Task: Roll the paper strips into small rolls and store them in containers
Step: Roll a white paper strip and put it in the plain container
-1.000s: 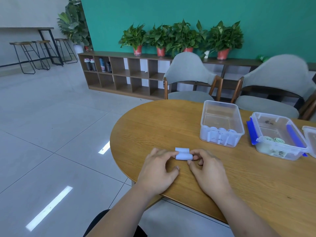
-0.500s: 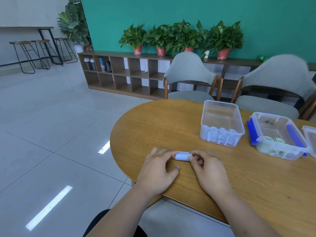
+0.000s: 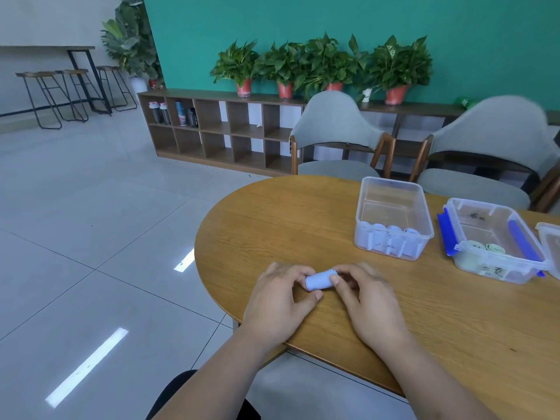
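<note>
Left hand, right hand: palms down, fingers curled, each pinching one end of small pale-blue rolled paper strip. Roll horizontal, low over oval wooden table; contact unclear. Far right: clear plastic box, pale-blue rolls inside; beside it, blue-clipped clear box, green rolls inside.

One paper roll, three containers, two chairs, three stools, four red-potted plants
</note>
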`<state>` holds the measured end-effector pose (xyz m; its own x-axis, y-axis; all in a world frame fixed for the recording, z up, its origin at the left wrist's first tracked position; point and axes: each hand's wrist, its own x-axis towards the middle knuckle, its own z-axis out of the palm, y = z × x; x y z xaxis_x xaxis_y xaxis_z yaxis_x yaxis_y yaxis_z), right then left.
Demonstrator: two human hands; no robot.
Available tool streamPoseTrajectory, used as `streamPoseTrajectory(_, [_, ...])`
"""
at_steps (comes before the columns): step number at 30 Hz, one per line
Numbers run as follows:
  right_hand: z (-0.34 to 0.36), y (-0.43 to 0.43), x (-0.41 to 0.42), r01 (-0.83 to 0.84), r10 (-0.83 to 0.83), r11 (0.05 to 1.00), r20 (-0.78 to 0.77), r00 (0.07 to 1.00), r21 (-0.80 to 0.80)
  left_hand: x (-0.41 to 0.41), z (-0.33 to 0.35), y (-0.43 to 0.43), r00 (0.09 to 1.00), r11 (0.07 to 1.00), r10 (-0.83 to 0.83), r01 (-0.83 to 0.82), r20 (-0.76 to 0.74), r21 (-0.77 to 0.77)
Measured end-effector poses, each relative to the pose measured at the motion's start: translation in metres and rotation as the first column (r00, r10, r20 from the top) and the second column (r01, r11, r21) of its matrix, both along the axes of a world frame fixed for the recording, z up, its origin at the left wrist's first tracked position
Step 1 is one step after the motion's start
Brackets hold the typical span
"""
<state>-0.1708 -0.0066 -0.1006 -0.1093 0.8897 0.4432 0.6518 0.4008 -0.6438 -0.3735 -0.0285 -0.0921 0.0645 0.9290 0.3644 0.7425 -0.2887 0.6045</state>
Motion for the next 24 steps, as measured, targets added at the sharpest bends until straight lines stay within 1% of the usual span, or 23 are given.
streamPoseTrajectory(5, [0.005, -0.003, 0.000, -0.049, 0.049, 0.999, -0.043, 0.998, 0.015, 0.000, -0.002, 0.002, 0.999, 0.999, 0.016, -0.014, -0.046, 0.050])
streamPoseTrajectory(9, [0.001, -0.006, 0.000, -0.107, 0.107, 0.993, 0.003, 0.994, 0.043, 0.001, -0.001, 0.003, 0.998, 0.998, 0.009, -0.005, -0.061, 0.065])
streamPoseTrajectory(12, [0.005, -0.009, -0.002, -0.076, 0.076, 0.994, -0.002, 0.997, 0.082, 0.001, 0.000, 0.001, 0.996, 0.998, -0.037, 0.041, -0.087, 0.045])
streamPoseTrajectory(16, [0.008, -0.013, -0.005, -0.069, 0.046, 0.978, 0.118, 0.992, 0.199, 0.002, 0.001, -0.002, 0.999, 0.999, -0.029, 0.030, -0.015, 0.021])
streamPoseTrajectory(21, [0.006, -0.013, -0.007, -0.017, -0.019, 0.977, 0.166, 0.986, 0.213, 0.005, 0.006, -0.009, 0.999, 0.998, -0.032, 0.031, 0.021, 0.055])
streamPoseTrajectory(24, [0.008, -0.014, -0.009, 0.012, -0.051, 0.978, 0.185, 0.981, 0.207, 0.004, 0.005, -0.010, 0.999, 0.994, -0.041, 0.041, 0.003, 0.097])
